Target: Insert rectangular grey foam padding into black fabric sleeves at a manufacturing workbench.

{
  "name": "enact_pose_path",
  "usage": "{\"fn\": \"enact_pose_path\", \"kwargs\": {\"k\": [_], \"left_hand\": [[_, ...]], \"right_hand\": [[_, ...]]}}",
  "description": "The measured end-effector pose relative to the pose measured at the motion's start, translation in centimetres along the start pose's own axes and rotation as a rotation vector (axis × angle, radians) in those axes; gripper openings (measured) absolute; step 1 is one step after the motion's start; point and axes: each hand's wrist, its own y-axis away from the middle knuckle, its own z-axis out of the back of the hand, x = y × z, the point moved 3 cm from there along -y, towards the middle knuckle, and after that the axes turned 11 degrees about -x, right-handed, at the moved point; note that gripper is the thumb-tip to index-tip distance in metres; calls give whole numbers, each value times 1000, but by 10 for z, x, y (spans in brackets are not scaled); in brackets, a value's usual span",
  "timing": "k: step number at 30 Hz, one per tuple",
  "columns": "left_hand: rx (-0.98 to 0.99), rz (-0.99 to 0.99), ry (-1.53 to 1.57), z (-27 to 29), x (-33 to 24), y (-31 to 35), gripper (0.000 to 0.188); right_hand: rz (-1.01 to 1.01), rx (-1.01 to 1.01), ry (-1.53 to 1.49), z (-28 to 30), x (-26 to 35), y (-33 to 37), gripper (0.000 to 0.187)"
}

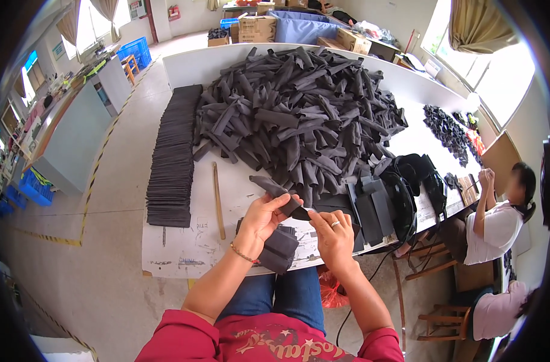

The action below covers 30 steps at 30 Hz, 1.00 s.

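Left hand [263, 221] and right hand [334, 236] are pinching one black fabric strip [268, 185], seemingly unfinished, a neat stack [173, 157] standing to their left, a loose heap [305, 111] ahead looking unsorted!

Left hand [264, 217] hides middle of the black strip [268, 186]. Pile [299, 114] beyond the hands covers its own lower pieces and the bench [178, 248] beneath. Right of the hands: one person [495, 234], face blurred; second person [498, 311], head cut off at view's edge. Red bag [331, 291] below right hand [334, 238]: contents unclear.
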Motion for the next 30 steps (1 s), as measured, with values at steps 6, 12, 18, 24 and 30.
{"fn": "enact_pose_path", "kwargs": {"k": [6,12,18,24,30], "left_hand": [[12,5,17,0,4,2,22],[-40,-179,-89,-9,5,13,30],[-9,-119,-37,-9,-1,14,30],[60,34,-8,1,-3,5,27],[54,-19,-34,-9,0,15,26]], "right_hand": [[50,6,55,2,3,-5,33],[119,-1,131,-1,6,-4,33],[116,-34,123,1,4,-3,34],[172,-4,84,3,3,-7,38],[214,13,122,4,3,-5,40]]}}
